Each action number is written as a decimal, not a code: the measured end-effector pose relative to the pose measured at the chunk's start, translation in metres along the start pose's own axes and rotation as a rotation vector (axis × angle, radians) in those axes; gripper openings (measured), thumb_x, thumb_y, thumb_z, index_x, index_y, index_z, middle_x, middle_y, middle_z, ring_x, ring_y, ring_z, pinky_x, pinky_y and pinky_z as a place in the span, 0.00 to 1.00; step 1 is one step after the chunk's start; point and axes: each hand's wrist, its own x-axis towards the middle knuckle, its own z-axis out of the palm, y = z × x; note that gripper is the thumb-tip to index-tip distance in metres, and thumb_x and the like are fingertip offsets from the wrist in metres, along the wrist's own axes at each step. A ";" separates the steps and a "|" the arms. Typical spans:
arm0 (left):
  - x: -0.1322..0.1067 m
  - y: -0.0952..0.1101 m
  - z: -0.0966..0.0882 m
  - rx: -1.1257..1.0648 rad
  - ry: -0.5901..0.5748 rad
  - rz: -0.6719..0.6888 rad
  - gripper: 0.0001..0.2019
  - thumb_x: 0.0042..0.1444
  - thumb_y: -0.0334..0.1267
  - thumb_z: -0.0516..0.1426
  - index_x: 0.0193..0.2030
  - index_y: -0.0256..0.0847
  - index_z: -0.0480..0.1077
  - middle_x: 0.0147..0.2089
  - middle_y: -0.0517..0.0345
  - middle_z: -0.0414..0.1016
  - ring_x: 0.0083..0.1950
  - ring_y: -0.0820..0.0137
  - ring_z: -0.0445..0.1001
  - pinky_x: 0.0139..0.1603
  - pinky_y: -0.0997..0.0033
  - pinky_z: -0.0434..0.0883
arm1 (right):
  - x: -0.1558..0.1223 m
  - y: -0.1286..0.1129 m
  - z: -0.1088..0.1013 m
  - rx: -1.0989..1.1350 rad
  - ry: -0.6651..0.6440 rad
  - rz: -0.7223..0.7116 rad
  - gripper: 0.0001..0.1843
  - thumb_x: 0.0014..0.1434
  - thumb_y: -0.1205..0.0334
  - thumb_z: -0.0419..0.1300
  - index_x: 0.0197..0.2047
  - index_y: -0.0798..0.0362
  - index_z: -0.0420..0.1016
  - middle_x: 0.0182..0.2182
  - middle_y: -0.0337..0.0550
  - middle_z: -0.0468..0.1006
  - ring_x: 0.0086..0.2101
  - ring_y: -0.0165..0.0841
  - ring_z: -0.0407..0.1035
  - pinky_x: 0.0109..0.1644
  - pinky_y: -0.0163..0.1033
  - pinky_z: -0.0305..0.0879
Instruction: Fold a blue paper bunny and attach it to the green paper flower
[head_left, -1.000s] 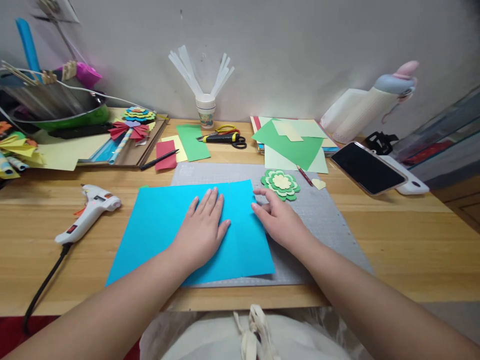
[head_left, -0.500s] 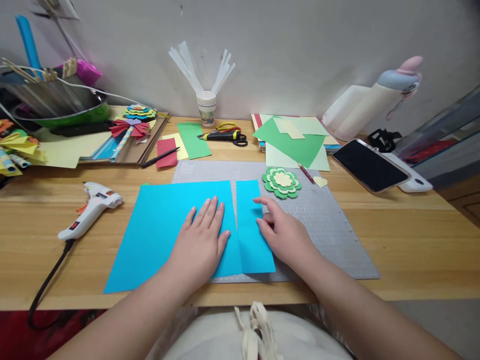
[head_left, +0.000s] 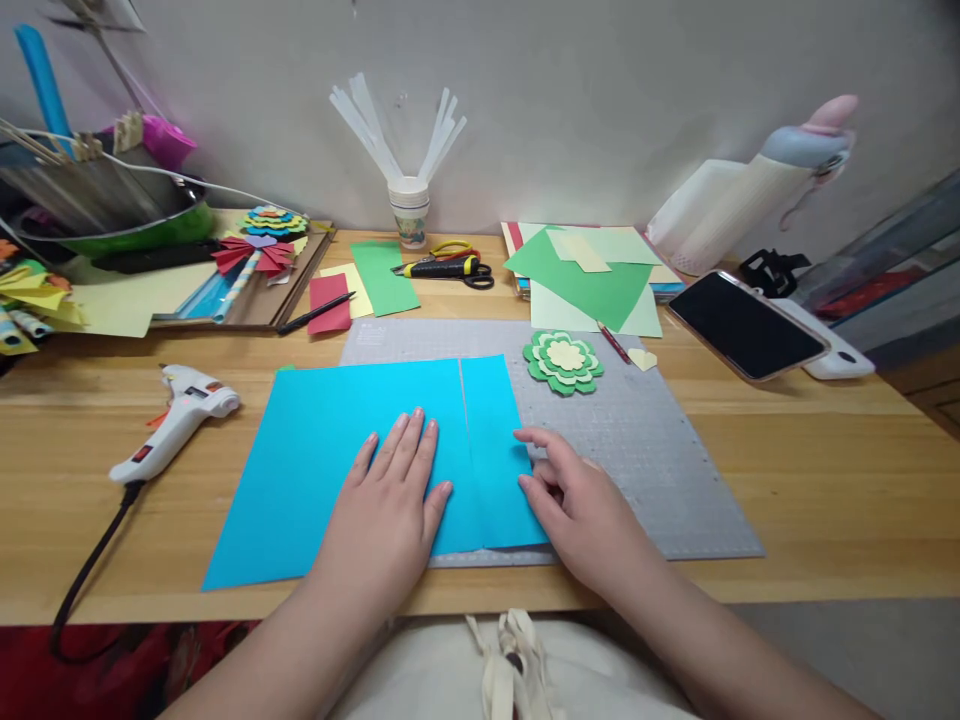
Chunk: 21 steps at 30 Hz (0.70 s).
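A large blue sheet of paper (head_left: 300, 450) lies on the table and partly on the grey cutting mat (head_left: 645, 460). My left hand (head_left: 390, 500) rests flat on it, fingers spread. Beside its right edge lies a narrower blue paper strip (head_left: 495, 430), with a thin gap between the two that is wider at the far end. My right hand (head_left: 577, 500) is at the strip's right edge, index finger and thumb apart and touching it, the other fingers curled under. Just beyond, on the mat, sits a layered green paper flower (head_left: 564, 362).
At the left lies a white glue gun (head_left: 176, 420) with a black cord. Behind are a utility knife (head_left: 442, 268), scissors (head_left: 480, 277), a black pen (head_left: 315, 313) and paper cups (head_left: 410, 215) holding glue sticks. A pencil (head_left: 613, 342) and a phone (head_left: 750, 325) lie to the right.
The narrow strip has swung left at its far end, so the gap beside the large sheet has narrowed. Both hands have slid slightly towards me.
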 end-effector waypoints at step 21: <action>0.096 -0.104 -0.047 -0.129 -0.145 -0.094 0.34 0.44 0.55 0.61 0.56 0.39 0.67 0.59 0.43 0.68 0.60 0.47 0.64 0.58 0.48 0.62 | -0.026 0.044 -0.030 -0.145 -0.080 -0.152 0.18 0.67 0.60 0.47 0.58 0.47 0.66 0.43 0.50 0.77 0.45 0.41 0.70 0.47 0.49 0.65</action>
